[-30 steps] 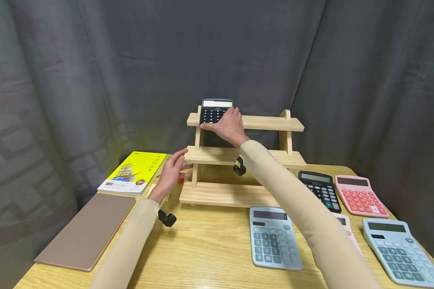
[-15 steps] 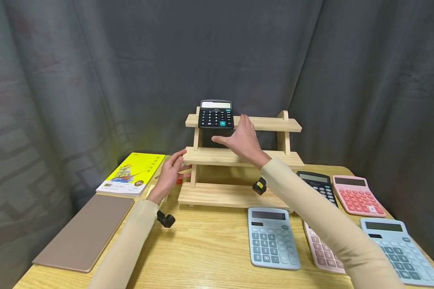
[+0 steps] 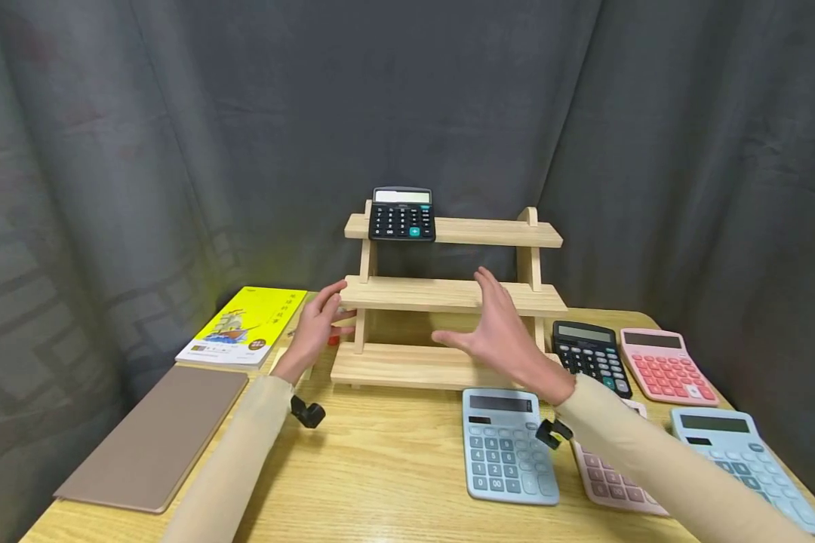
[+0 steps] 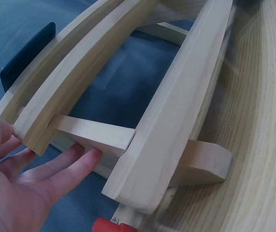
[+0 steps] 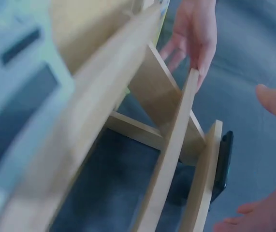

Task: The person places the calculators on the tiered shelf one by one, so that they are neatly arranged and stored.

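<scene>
The left hand [image 3: 317,326] steadies the shelf [image 3: 448,296] at its left end, while the right hand [image 3: 499,332] — fingers spread, holding nothing — hovers just above the blue calculator [image 3: 509,445].

A: Where are the hands?
B: The left hand [image 3: 317,326] touches the left end of the wooden rack's [image 3: 452,295] middle shelf. The right hand [image 3: 501,336] hovers open before it.
A: And the black calculator [image 3: 403,214]?
B: On the top shelf, apparently leaning back.
</scene>
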`<state>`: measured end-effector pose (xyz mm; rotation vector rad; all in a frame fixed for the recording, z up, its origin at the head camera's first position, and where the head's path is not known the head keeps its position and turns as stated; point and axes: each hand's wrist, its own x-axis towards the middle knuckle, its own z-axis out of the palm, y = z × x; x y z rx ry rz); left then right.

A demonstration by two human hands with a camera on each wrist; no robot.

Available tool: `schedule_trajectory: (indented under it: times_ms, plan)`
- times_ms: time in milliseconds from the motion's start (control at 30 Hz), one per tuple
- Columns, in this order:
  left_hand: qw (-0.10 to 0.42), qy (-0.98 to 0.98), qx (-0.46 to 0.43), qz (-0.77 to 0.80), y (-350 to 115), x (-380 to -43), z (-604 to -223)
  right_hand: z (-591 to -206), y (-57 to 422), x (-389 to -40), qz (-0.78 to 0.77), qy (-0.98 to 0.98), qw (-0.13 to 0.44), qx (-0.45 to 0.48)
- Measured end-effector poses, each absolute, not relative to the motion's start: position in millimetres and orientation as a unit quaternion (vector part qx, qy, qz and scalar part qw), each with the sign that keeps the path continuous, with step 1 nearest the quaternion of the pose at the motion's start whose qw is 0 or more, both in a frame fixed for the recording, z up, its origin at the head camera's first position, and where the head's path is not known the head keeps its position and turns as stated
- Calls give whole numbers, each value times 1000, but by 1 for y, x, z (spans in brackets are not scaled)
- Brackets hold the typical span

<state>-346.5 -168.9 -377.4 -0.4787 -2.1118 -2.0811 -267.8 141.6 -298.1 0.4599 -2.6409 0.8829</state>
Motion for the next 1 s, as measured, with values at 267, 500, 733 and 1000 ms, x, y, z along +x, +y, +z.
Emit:
schedule_trajectory:
  times_ms: [267,500,733,1000]
  plan:
    - [64,-689,-155,-706,-169,-343,-375,-319,168,-225,313,-930,123,148]
    - [64,-685,-154,-709,-167,-344,-375,-338,185,-187,316,-936,81,131]
    - [64,-690,-162,-703,-168,-345,-376,-364,196,-156,294,-943,80,135]
    - [62,-687,-159,-706,-168,-346,-376,-388,202,-135,240,-965,63,85]
